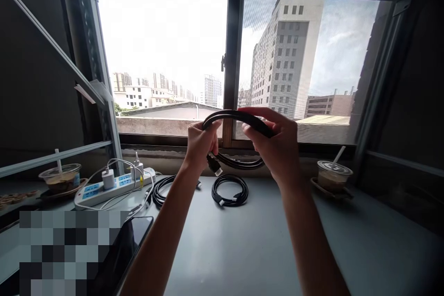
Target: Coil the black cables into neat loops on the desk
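Held up over the table is a coiled black cable [239, 114], its loops forming a ring. On the ring's left side, my left hand [203, 142] is closed round the loops, and a plug [214, 165] with a metal tip hangs just below it. Opposite, my right hand [274, 141] grips the loops between thumb and fingers. Beneath the hands, a second coiled black cable [230, 190] lies on the table with its plugs showing. Another coiled cable [159, 192] lies to the left, partly hidden by my left forearm.
On the left of the table [239, 249] are a white power strip [116, 186] with chargers and white cords, a drink cup [62, 176], and a dark-screened device [133, 240]. Another drink cup [333, 175] stands at the right. A window fills the back; pixelation covers the lower left corner.
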The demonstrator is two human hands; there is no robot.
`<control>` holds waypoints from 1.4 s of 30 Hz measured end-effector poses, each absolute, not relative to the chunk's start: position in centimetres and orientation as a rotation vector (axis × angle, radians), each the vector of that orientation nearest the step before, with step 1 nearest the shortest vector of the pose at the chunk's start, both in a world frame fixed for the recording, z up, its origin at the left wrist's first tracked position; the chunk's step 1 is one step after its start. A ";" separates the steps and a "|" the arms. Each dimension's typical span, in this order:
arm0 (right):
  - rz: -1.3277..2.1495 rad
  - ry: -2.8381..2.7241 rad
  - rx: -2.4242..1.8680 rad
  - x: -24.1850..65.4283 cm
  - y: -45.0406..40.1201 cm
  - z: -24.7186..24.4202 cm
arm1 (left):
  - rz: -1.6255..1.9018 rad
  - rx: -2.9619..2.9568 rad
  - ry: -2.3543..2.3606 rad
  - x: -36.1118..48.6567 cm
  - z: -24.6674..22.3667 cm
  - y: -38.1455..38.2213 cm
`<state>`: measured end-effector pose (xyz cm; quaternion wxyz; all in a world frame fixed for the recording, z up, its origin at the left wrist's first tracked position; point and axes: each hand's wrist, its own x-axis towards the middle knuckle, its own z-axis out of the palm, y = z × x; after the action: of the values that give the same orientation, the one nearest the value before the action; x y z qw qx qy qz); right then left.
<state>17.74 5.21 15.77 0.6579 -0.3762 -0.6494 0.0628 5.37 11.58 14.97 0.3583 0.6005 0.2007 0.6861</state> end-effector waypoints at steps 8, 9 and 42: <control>0.025 -1.462 -0.938 18.6 7.2 15.3 | 1.727 1.112 0.374 4.9 15.9 10.2; 0.027 -1.513 -0.994 18.8 7.4 15.1 | 1.750 1.098 0.376 5.0 15.9 10.1; 0.170 -1.804 -0.901 17.5 7.8 14.5 | 1.912 1.070 0.422 4.2 16.0 11.2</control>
<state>17.53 7.82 14.55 0.5305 -0.3775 -0.7556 0.0713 4.15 11.23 16.00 0.4396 0.4308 0.1699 0.7696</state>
